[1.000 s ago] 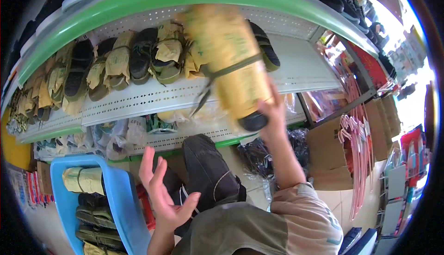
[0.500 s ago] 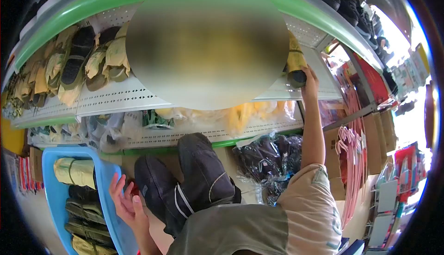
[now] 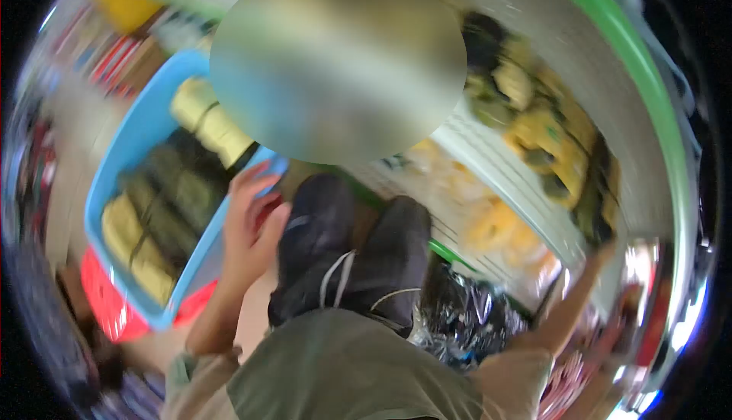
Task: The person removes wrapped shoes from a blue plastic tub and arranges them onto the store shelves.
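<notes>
My left hand point(image 3: 253, 226) is beside the near rim of a blue plastic bin point(image 3: 169, 319), its fingers loosely bent and its thumb apart. Nothing shows in its grasp. Inside the bin lie a cream bundle point(image 3: 210, 124) tied with a band, several dark green bundles point(image 3: 171, 191) and another cream bundle point(image 3: 137, 248). My right hand point(image 3: 605, 252) reaches to the shelf, against the dark end of a shoe point(image 3: 600, 226) in the row. Motion blur hides how its fingers lie.
Shoes in yellowish paper point(image 3: 560, 149) line the white shelf point(image 3: 488, 157), which has a green edge point(image 3: 618, 20). Bagged yellow goods point(image 3: 507, 229) sit on the level below. A black plastic-wrapped pack point(image 3: 465, 313) is by my knees. Something red point(image 3: 107, 298) is under the bin.
The view has swung left and tilted, so the bin appears more central. My left hand's fingers have bent more near the bin rim. My right hand stays at the shelf's right end.
</notes>
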`<state>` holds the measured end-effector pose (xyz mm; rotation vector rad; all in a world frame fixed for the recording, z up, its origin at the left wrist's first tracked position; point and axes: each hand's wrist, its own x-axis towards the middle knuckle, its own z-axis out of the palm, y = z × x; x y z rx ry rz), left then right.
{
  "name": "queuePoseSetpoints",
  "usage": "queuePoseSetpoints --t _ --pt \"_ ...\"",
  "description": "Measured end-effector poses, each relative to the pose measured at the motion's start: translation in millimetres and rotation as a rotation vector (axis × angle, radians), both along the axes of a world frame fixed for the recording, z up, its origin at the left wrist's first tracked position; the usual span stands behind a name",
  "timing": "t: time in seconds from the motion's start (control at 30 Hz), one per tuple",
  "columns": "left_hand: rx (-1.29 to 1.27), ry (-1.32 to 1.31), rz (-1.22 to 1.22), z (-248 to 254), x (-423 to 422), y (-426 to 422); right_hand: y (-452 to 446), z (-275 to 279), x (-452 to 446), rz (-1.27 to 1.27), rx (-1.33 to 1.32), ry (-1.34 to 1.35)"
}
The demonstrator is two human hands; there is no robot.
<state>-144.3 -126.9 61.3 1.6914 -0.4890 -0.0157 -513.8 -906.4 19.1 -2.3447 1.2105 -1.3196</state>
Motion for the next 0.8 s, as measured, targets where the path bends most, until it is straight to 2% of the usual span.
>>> queuePoseSetpoints --t 0.07,0.17,0.3,0.4,0.57,0.67,0.8 --pt "0.131 -0.1 0.086 7.0 7.0 17.2 6.5 9.6 12.2 -0.108 -0.045 0.01" --pt "0.164 -0.161 0.244 20.4 14.9 52.9 39.7 29.9 37.6 -0.271 -0.139 -0.101" --pt "0.454 -0.263 0.693 32.6 20.5 118.8 112.9 69.7 67.0 -0.354 -0.246 -0.397" --pt "0.873 -0.326 1.003 27.3 11.9 175.0 175.5 93.2 101.4 -0.251 -0.278 -0.595" --pt "1.14 -0.051 1.038 8.7 -21.2 219.0 268.9 120.0 183.8 0.169 -0.281 -0.888" --pt "1.052 0.059 1.088 -10.5 -33.0 224.3 313.6 131.3 224.3 0.235 -0.17 -0.961" --pt "0.801 0.248 1.178 -21.5 -33.5 222.6 348.2 138.9 253.8 0.356 -0.216 -0.953"
